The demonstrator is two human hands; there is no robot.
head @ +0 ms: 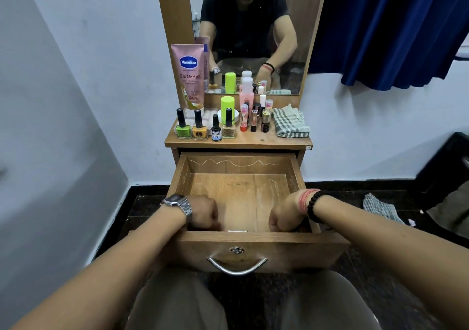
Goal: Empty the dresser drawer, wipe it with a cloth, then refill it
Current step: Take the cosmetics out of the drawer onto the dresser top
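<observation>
I find the drawer (238, 197) pulled fully out from the dresser, its wooden floor bare apart from pale scuff marks and a wavy white scribble along the back wall. A small white object sits just inside the front panel; I cannot tell what it is. The metal handle (237, 266) hangs on the front panel below a round lock.

The left hand (203, 213), with a metal watch at the wrist, reaches down inside the drawer at its front left corner. The right hand (284, 215), with a black bead bracelet and red thread at the wrist, does the same at the front right corner. The fingers of both hands point down behind the front panel and are hidden, so I cannot tell whether they are curled or holding anything.

The contents stand on the desk (253, 140) above the drawer: a pink lotion tube (188, 76) leaning at the back left, four nail polish bottles (198, 126) in a front row, a lime green can (227, 109), and a cluster of lipsticks (253, 119). The folded checked cloth (290, 122) lies at the right end of the desk.

A mirror (253, 37) rises behind the desk. The walls are pale, the floor dark, a blue curtain (393, 25) hangs at the upper right, and a second checked cloth (380, 208) lies on the floor to the right.
</observation>
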